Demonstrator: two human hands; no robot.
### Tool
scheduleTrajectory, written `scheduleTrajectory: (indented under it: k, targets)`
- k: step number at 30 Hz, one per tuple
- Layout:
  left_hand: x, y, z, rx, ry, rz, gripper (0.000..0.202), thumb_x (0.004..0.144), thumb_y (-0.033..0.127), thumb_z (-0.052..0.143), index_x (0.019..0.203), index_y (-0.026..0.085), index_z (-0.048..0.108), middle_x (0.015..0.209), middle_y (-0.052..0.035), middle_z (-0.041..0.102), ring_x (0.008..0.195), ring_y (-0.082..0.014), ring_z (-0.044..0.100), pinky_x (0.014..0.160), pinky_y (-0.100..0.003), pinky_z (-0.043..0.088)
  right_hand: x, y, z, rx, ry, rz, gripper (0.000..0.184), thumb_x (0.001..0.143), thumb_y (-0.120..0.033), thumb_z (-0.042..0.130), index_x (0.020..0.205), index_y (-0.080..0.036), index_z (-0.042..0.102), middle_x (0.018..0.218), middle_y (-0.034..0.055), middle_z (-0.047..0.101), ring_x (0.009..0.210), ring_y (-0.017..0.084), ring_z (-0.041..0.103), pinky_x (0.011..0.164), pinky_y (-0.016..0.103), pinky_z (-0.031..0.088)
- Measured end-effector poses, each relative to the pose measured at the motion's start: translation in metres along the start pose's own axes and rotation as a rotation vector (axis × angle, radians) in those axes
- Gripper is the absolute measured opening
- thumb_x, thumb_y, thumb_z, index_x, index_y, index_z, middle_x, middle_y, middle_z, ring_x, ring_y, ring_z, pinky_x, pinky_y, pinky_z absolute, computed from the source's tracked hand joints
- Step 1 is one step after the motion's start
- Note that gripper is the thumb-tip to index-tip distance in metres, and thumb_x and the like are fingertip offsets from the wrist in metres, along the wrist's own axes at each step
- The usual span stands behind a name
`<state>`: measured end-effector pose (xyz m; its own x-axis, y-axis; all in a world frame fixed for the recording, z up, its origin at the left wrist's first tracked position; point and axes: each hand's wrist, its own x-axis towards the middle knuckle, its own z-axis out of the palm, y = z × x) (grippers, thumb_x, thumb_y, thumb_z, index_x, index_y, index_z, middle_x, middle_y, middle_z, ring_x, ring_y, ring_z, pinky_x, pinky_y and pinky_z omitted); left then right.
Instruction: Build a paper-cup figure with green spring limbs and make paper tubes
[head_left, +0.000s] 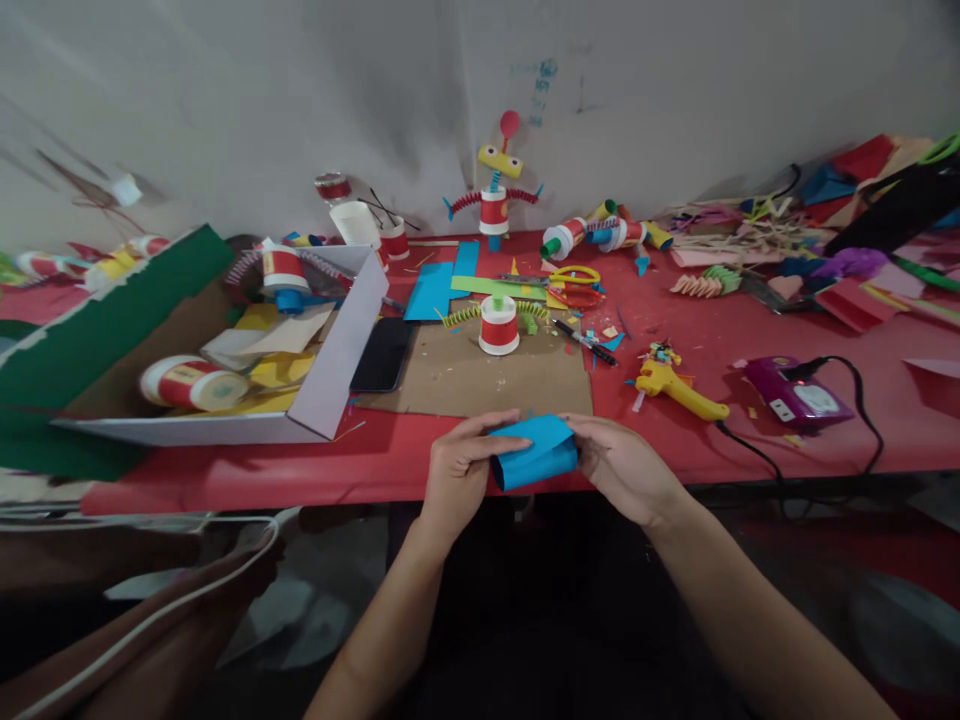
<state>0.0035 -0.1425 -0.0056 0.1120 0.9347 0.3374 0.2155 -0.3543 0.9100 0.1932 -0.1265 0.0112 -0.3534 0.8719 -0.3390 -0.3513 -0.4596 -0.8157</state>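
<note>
Grasping one rolled blue paper tube (535, 464) with both hands: left hand (461, 460) holds the left end, thumb on top; right hand (622, 465) holds the right end by the fingertips. Tube position: above the near edge of the red table (720, 345), before one cardboard sheet (450, 382). On sheet: one cup figure (499, 330), two green coiled arms. Behind: one upright figure (494, 212), two red coiled arms. Right: one glue gun (679, 390), one purple power box (799, 392). Left: one phone (383, 355).
</note>
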Motion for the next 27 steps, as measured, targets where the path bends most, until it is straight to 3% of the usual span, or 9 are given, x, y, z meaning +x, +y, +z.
scheduleTrajectory:
  k: [4, 7, 10, 13, 15, 19, 22, 25, 27]
  targets:
    - [0.001, 0.000, 0.000, 0.035, 0.015, 0.032, 0.041, 0.083, 0.002, 0.045, 0.086, 0.027, 0.077, 0.114, -0.0052, 0.069, 0.104, -0.0176, 0.065, 0.089, -0.032, 0.051, -0.002, 0.003, 0.000, -0.108, -0.073, -0.017, 0.018, 0.077, -0.032, 0.064, 0.089, -0.019, 0.065, 0.084, 0.0020, 0.068, 0.080, 0.017, 0.061, 0.080, 0.032, 0.047]
    - [0.000, 0.004, -0.002, 0.062, 0.217, -0.047, 0.035, 0.083, 0.005, 0.049, 0.094, 0.025, 0.075, 0.111, -0.0047, 0.069, 0.106, -0.0171, 0.062, 0.094, -0.031, 0.047, -0.004, 0.007, -0.001, -0.278, -0.033, -0.143, 0.018, 0.081, -0.030, 0.063, 0.097, -0.021, 0.062, 0.086, -0.0005, 0.066, 0.082, 0.015, 0.059, 0.084, 0.030, 0.045]
    - [-0.004, 0.012, -0.003, -0.048, 0.395, -0.247, 0.015, 0.083, 0.019, 0.060, 0.093, 0.022, 0.072, 0.095, -0.0039, 0.071, 0.092, -0.0158, 0.064, 0.085, -0.027, 0.049, -0.005, 0.007, -0.003, -0.441, 0.009, -0.249, 0.018, 0.087, -0.033, 0.057, 0.100, -0.022, 0.058, 0.089, 0.0000, 0.065, 0.084, 0.015, 0.059, 0.084, 0.031, 0.045]
    - [-0.005, 0.020, 0.001, -0.282, 0.252, -0.452, 0.016, 0.079, 0.029, 0.069, 0.090, 0.018, 0.072, 0.085, -0.0037, 0.071, 0.081, -0.0149, 0.064, 0.078, -0.026, 0.050, -0.007, 0.006, 0.001, -0.600, -0.032, -0.325, 0.021, 0.091, -0.034, 0.051, 0.108, -0.022, 0.055, 0.097, 0.0030, 0.065, 0.090, 0.018, 0.060, 0.086, 0.034, 0.046]
    - [-0.005, 0.022, 0.005, -0.414, 0.186, -0.505, 0.018, 0.075, 0.029, 0.073, 0.089, 0.017, 0.072, 0.087, -0.0042, 0.072, 0.082, -0.0146, 0.063, 0.079, -0.026, 0.050, -0.008, 0.006, 0.006, -0.733, -0.019, -0.364, 0.023, 0.092, -0.034, 0.049, 0.111, -0.022, 0.053, 0.100, 0.0053, 0.065, 0.091, 0.019, 0.060, 0.085, 0.036, 0.047]
    - [-0.005, 0.018, 0.009, -0.666, 0.233, -0.538, 0.019, 0.073, 0.026, 0.075, 0.090, 0.017, 0.072, 0.088, -0.0042, 0.072, 0.084, -0.0146, 0.065, 0.084, -0.027, 0.049, -0.011, 0.010, 0.016, -0.923, 0.093, -0.493, 0.025, 0.090, -0.034, 0.053, 0.112, -0.021, 0.052, 0.103, 0.0090, 0.064, 0.095, 0.022, 0.060, 0.084, 0.039, 0.048]
    - [-0.004, 0.012, 0.005, -0.841, 0.240, -0.569, 0.020, 0.073, 0.025, 0.076, 0.090, 0.018, 0.070, 0.091, -0.0043, 0.072, 0.087, -0.0160, 0.065, 0.084, -0.029, 0.050, -0.016, 0.011, 0.019, -0.984, 0.185, -0.717, 0.029, 0.087, -0.031, 0.061, 0.113, -0.022, 0.054, 0.107, 0.0086, 0.063, 0.102, 0.023, 0.056, 0.088, 0.040, 0.046]
    - [-0.004, 0.009, 0.001, -0.934, 0.223, -0.590, 0.018, 0.071, 0.024, 0.077, 0.086, 0.018, 0.069, 0.091, -0.0041, 0.071, 0.088, -0.0167, 0.065, 0.085, -0.031, 0.050, -0.022, 0.010, 0.020, -1.065, 0.232, -0.935, 0.016, 0.087, -0.020, 0.059, 0.102, -0.024, 0.062, 0.107, 0.0056, 0.065, 0.102, 0.022, 0.054, 0.090, 0.041, 0.043]
    - [-0.005, 0.008, 0.001, -0.950, 0.216, -0.588, 0.018, 0.071, 0.024, 0.077, 0.085, 0.018, 0.068, 0.089, -0.0035, 0.071, 0.087, -0.0165, 0.065, 0.085, -0.031, 0.050, -0.025, 0.008, 0.022, -1.093, 0.237, -0.988, 0.013, 0.087, -0.015, 0.058, 0.092, -0.024, 0.065, 0.099, 0.0039, 0.067, 0.096, 0.021, 0.054, 0.086, 0.040, 0.044]
